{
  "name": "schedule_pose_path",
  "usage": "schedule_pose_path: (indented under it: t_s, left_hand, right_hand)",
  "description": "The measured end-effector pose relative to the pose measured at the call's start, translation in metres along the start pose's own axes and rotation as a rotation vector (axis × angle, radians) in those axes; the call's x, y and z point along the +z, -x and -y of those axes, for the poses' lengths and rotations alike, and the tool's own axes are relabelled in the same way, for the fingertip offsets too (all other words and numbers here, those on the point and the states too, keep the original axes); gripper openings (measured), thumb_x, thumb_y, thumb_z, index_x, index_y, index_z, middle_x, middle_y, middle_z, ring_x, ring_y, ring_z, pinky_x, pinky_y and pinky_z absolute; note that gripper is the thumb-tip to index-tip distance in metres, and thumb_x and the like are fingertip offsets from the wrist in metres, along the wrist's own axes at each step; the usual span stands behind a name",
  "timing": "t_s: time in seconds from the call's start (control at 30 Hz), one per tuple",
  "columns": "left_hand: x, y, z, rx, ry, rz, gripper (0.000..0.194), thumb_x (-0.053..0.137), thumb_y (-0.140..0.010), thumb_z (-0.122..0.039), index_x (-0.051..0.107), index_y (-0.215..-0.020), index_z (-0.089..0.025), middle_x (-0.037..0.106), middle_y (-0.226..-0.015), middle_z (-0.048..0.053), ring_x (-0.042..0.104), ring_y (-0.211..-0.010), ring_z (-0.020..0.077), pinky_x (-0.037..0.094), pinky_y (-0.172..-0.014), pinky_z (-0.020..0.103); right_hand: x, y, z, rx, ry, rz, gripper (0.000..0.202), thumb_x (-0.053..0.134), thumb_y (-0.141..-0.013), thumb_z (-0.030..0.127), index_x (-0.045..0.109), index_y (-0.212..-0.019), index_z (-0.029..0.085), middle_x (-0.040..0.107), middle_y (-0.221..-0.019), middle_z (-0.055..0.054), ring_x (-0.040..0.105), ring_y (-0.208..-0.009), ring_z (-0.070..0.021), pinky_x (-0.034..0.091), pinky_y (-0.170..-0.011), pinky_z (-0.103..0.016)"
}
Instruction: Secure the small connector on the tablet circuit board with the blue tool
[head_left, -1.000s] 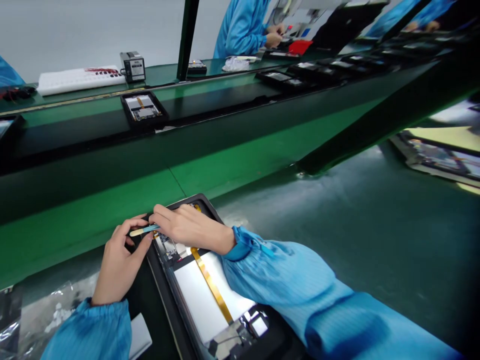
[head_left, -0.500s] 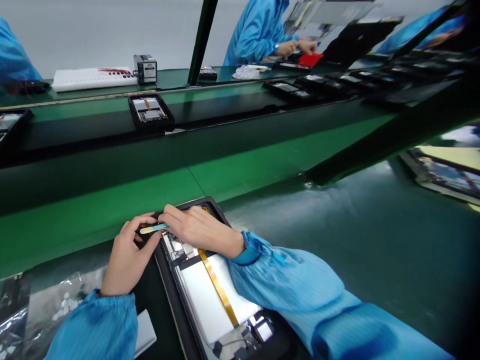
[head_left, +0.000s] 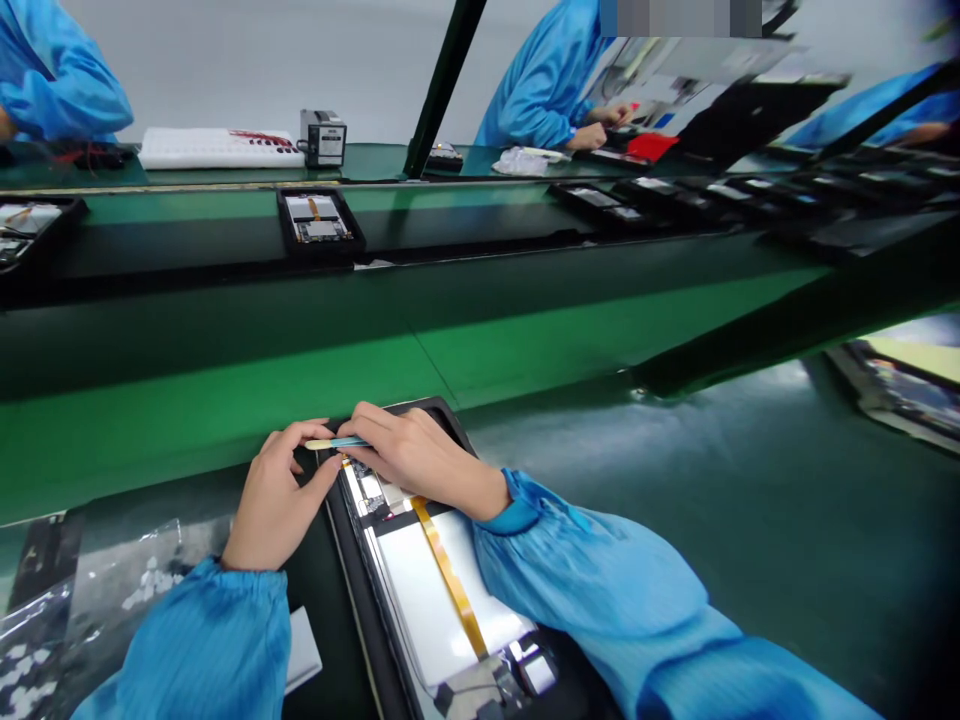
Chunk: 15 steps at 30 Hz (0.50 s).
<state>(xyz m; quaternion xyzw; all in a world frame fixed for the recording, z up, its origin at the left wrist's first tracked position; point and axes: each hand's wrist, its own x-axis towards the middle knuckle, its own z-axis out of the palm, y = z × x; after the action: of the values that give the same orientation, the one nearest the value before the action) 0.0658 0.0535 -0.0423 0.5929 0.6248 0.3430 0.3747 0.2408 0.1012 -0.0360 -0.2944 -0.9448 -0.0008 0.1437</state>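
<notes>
In the head view an opened tablet (head_left: 442, 545) lies in a black frame (head_left: 346, 560), showing a white battery area, a gold flex ribbon (head_left: 450, 577) and circuit parts. My right hand (head_left: 420, 455) rests over the tablet's far end, its fingers closed on a thin blue stick with a pale yellow tip (head_left: 324, 444). The tip points left toward my left hand (head_left: 277, 500). That hand is curved at the far left corner of the frame, thumb and forefinger apart, with nothing visible between them. My right fingers hide the corner parts.
Clear plastic bags (head_left: 142, 570) with small white pieces lie at left, near a white block (head_left: 302, 650). A raised green ledge (head_left: 300, 370) runs behind, below a black belt carrying another tablet (head_left: 321, 220). A dark post (head_left: 787, 320) slants at right. Co-workers in blue sleeves (head_left: 532, 100) sit beyond.
The whole view has shifted, so the scene sits further right. Both hands stay at the tablet's far corner, and the stick now lies nearer level. A co-worker's arm at far left shows more.
</notes>
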Motion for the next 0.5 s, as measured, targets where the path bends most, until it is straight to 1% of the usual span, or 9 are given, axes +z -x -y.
schedule_pose_path:
  t_s: [0.17,0.27,0.33,0.43,0.5]
  left_hand:
    - [0.0015,-0.0003,0.0022,0.019,0.022,0.003,0.016,0.056,-0.075,-0.031,0.061,-0.09,-0.026,0.067,-0.108,-0.001,0.057,-0.088,0.017,0.042,-0.069,0.03]
    - [0.0015,-0.0005,0.0028,0.013,0.038,0.019,0.017,0.058,-0.073,-0.032,0.062,-0.089,-0.026,0.067,-0.104,-0.001,0.057,-0.091,0.0178,0.043,-0.072,0.032]
    - [0.001,-0.0004,0.0033,0.007,0.046,0.032,0.019,0.059,-0.072,-0.032,0.062,-0.09,-0.026,0.067,-0.103,0.0,0.058,-0.093,0.0181,0.044,-0.075,0.033]
    - [-0.0003,-0.0003,0.0043,-0.01,0.051,0.037,0.023,0.059,-0.072,-0.033,0.063,-0.093,-0.027,0.067,-0.106,0.0,0.058,-0.094,0.0182,0.044,-0.076,0.033]
    - [-0.0013,-0.0005,0.0052,-0.025,0.048,0.04,0.024,0.06,-0.071,-0.034,0.064,-0.093,-0.027,0.067,-0.107,0.0,0.057,-0.088,0.0179,0.044,-0.076,0.034]
  right_hand:
    - [0.0002,0.0013,0.0008,-0.019,0.01,0.028,0.006,0.058,-0.095,0.015,0.059,-0.099,0.01,0.059,-0.088,-0.004,0.057,-0.06,-0.0153,0.032,-0.045,-0.027]
    - [-0.0009,0.002,0.0013,-0.017,-0.036,0.035,0.006,0.054,-0.098,0.015,0.058,-0.1,0.011,0.06,-0.09,-0.004,0.059,-0.062,-0.0148,0.034,-0.047,-0.026]
    - [-0.0015,0.0026,0.0011,-0.013,-0.072,0.038,0.009,0.05,-0.1,0.016,0.058,-0.1,0.012,0.06,-0.091,-0.004,0.06,-0.063,-0.0146,0.035,-0.049,-0.025]
    - [-0.0011,0.0037,-0.0004,-0.014,-0.151,0.025,0.014,0.047,-0.102,0.02,0.059,-0.099,0.012,0.061,-0.089,-0.005,0.06,-0.064,-0.0151,0.037,-0.051,-0.025]
    - [0.0003,0.0044,-0.0018,-0.008,-0.219,0.002,0.017,0.047,-0.103,0.021,0.06,-0.097,0.012,0.06,-0.086,-0.005,0.059,-0.064,-0.0154,0.038,-0.052,-0.024]
